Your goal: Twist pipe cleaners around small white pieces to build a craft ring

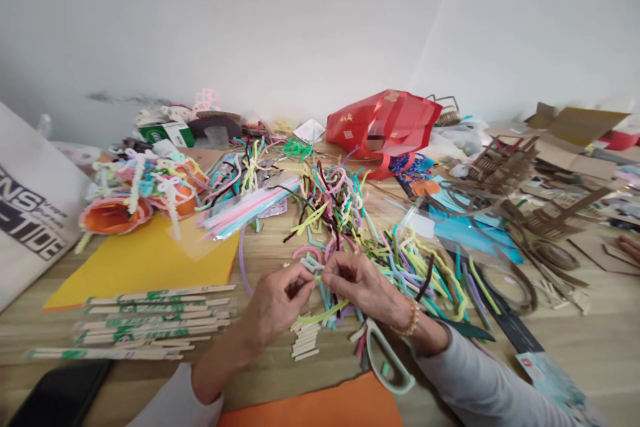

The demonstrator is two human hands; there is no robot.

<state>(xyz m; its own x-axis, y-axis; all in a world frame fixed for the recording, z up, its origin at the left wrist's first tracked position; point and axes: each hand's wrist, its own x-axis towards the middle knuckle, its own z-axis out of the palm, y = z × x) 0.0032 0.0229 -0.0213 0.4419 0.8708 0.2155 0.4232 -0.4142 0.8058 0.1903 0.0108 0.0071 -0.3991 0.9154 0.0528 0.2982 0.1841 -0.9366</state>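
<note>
Left hand [277,300] and right hand [363,283] pinch a pale pipe cleaner [313,265] between fingertips; scissors [379,365] just below, pipe-cleaner heap [330,203] close ahead.

R hand [367,287]: pipe cleaners [415,267] fwd & R, scissors handle [390,360] just below, wood table [565,360] free far R.

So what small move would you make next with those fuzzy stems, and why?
I'd probably tighten the twist first. The left hand and right hand meet fingertip to fingertip on the pipe cleaners, so the work seems to sit there. The scissors lie unheld, so cutting looks less pressing.
</note>
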